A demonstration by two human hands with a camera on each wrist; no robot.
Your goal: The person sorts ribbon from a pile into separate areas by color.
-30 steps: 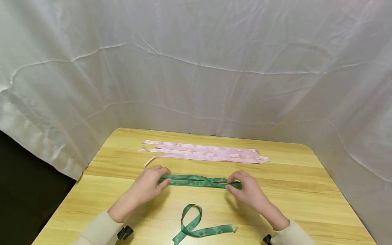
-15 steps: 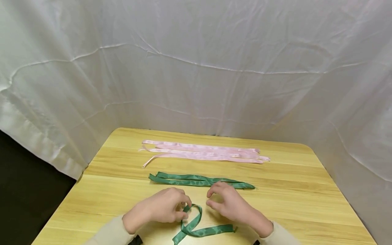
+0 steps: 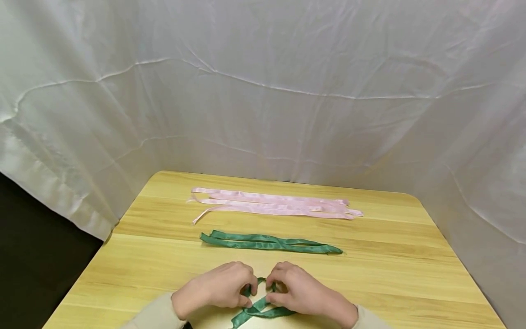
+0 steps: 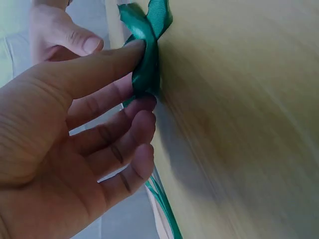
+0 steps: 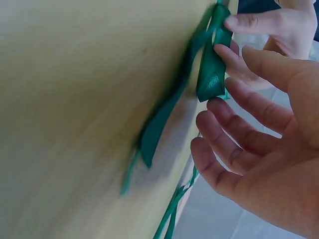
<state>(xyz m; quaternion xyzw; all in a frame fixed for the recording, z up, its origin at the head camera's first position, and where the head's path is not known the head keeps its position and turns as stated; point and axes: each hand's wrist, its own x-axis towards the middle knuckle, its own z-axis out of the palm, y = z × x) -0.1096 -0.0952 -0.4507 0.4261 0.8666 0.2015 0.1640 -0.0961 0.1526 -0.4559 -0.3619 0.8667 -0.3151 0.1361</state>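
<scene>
My left hand (image 3: 222, 285) pinches a looped green satin ribbon (image 4: 145, 64) between thumb and index finger, low over the table near its front edge. Facing it, my right hand (image 3: 300, 290) reaches to the other side of the loop. In the right wrist view, the right fingers (image 5: 239, 112) are loosely bent with a gap to the thumb, their tips right at the ribbon's folded end (image 5: 212, 79). One tail (image 5: 162, 119) of this ribbon trails across the wood, partly hidden under the right hand in the head view.
Farther back, several green ribbons (image 3: 255, 245) lie side by side across the table. Behind them is a row of pink ribbons (image 3: 267, 209). The wooden table (image 3: 390, 274) has rounded far corners, and a pale curtain (image 3: 263, 114) hangs around it.
Both hands have left the row of green ribbons and come toward the front edge. The left hand has taken hold of the looped ribbon; the right hand has moved in beside it.
</scene>
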